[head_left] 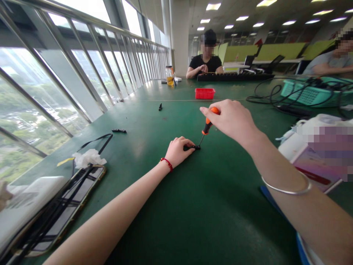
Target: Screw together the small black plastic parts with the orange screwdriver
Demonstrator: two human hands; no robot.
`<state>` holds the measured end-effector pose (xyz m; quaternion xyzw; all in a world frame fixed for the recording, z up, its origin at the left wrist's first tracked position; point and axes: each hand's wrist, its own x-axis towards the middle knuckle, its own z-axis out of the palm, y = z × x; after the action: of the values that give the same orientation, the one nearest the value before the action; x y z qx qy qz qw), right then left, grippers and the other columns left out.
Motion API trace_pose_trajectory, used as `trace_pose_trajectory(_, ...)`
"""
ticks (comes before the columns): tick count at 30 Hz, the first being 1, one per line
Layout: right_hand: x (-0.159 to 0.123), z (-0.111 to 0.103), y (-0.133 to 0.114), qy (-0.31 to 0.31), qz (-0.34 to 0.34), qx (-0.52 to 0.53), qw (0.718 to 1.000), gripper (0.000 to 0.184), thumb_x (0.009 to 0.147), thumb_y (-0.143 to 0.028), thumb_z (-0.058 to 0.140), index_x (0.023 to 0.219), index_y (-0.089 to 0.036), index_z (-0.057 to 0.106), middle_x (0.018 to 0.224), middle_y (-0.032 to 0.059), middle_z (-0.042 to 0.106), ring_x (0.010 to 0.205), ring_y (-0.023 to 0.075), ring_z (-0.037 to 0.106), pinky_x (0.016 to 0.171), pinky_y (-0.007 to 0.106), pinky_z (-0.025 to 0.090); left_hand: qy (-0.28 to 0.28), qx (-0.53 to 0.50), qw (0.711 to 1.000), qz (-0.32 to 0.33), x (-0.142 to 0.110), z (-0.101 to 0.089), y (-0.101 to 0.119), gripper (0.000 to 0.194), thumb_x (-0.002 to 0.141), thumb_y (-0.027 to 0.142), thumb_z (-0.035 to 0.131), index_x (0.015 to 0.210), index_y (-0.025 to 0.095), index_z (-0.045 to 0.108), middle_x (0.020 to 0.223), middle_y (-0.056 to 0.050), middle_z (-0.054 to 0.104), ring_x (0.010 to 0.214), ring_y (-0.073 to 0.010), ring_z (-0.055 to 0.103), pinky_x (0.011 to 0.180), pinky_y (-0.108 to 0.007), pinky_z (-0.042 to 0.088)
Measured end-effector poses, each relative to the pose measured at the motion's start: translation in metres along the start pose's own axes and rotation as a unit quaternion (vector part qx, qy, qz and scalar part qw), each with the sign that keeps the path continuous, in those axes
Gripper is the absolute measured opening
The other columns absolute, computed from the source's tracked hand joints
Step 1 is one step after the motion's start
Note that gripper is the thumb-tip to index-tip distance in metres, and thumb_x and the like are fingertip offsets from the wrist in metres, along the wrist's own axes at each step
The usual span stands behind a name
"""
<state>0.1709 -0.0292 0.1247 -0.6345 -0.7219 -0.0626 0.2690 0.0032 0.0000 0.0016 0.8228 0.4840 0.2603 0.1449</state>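
Observation:
On the green tabletop (220, 176), my left hand (178, 151) pinches a small black part (196, 147) and keeps it against the surface. The exact kind of this part is too small to make out. My right hand (234, 119) is closed around the orange and black handle of a screwdriver (207, 125). The screwdriver leans, handle up and to the right, and its metal tip meets the right end of the black part. Whether a screw sits under the tip cannot be seen.
A red bin (204, 94) stands ahead, with small black pieces (160, 107) to its left. A turquoise basket (303, 92) with tangled cables lies at right. Crumpled tissue (89, 159) and a phone-like flat object (68, 209) lie at left. Two people sit beyond.

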Motion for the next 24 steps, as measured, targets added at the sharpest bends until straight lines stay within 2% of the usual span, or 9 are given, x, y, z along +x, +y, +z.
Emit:
trace_pose_trajectory(4,-0.0010,0.0000,-0.0014,0.023,-0.017,-0.003,1.000,0.019,0.076,-0.038,0.052,0.082,-0.024,0.063,0.069,0.0023,0.062,0.059,0.0167,0.052,0.053,0.027,0.030,-0.001,0.002,1.000,-0.001,-0.0003,0.0002,0.0001,0.016,0.078,0.026,0.061,0.090,0.022,0.070,0.091,-0.003,0.065,0.090,-0.0210,0.056,0.084,-0.035,0.043)
trace_pose_trajectory(9,-0.0009,0.0038,-0.0019,0.006,-0.009,-0.012,1.000,0.031,0.078,-0.051,0.049,0.070,-0.024,0.061,0.064,0.0027,0.060,0.061,0.0189,0.054,0.054,0.029,0.032,-0.001,0.002,1.000,-0.002,-0.0005,-0.0006,0.0002,0.016,0.078,0.026,0.061,0.090,0.022,0.070,0.092,-0.003,0.065,0.091,-0.0209,0.056,0.084,-0.035,0.043)
trace_pose_trajectory(12,-0.0010,0.0051,-0.0017,0.021,-0.006,-0.021,1.000,0.020,0.074,-0.044,0.055,0.077,-0.025,0.061,0.067,0.0020,0.061,0.063,0.0194,0.054,0.055,0.029,0.033,-0.002,0.003,1.000,-0.004,-0.0002,-0.0012,0.0006,0.016,0.078,0.026,0.061,0.090,0.022,0.070,0.092,-0.003,0.065,0.091,-0.0208,0.056,0.085,-0.035,0.043)
trace_pose_trajectory(15,-0.0017,0.0047,-0.0018,0.021,-0.007,-0.018,1.000,0.022,0.070,-0.041,0.060,0.085,-0.025,0.060,0.070,0.0019,0.062,0.063,0.0194,0.054,0.055,0.028,0.034,-0.001,0.004,1.000,-0.004,-0.0001,-0.0013,0.0012,0.017,0.078,0.028,0.061,0.090,0.022,0.070,0.092,-0.004,0.065,0.090,-0.0209,0.056,0.085,-0.036,0.043)
trace_pose_trajectory(18,-0.0018,0.0039,-0.0017,0.020,-0.006,-0.017,1.000,0.028,0.076,-0.050,0.053,0.074,-0.023,0.060,0.066,0.0042,0.060,0.065,0.0202,0.055,0.057,0.029,0.035,-0.002,0.003,1.000,-0.003,-0.0005,-0.0009,0.0015,0.016,0.078,0.028,0.060,0.090,0.022,0.070,0.092,-0.004,0.064,0.090,-0.0211,0.056,0.085,-0.036,0.043)
trace_pose_trajectory(20,-0.0015,0.0039,-0.0015,0.028,-0.007,-0.019,0.999,0.029,0.078,-0.049,0.051,0.071,-0.022,0.060,0.065,0.0048,0.060,0.066,0.0201,0.054,0.057,0.029,0.036,-0.002,0.002,1.000,-0.003,-0.0008,-0.0007,0.0014,0.016,0.078,0.027,0.060,0.090,0.022,0.070,0.092,-0.004,0.064,0.090,-0.0211,0.056,0.085,-0.036,0.043)
trace_pose_trajectory(22,-0.0011,0.0044,-0.0017,0.036,-0.011,-0.013,0.999,0.021,0.075,-0.043,0.056,0.080,-0.023,0.061,0.066,0.0034,0.060,0.064,0.0190,0.054,0.057,0.029,0.036,-0.001,0.002,1.000,-0.002,-0.0009,-0.0005,0.0011,0.016,0.078,0.027,0.061,0.089,0.022,0.070,0.091,-0.004,0.064,0.089,-0.0209,0.056,0.085,-0.036,0.043)
trace_pose_trajectory(24,-0.0011,0.0058,-0.0023,0.031,-0.016,0.005,0.999,0.026,0.070,-0.039,0.061,0.090,-0.023,0.060,0.067,0.0013,0.060,0.061,0.0177,0.053,0.056,0.028,0.036,-0.001,0.002,1.000,0.000,-0.0009,-0.0005,0.0009,0.016,0.078,0.027,0.061,0.089,0.022,0.070,0.091,-0.004,0.064,0.089,-0.0206,0.057,0.085,-0.036,0.043)
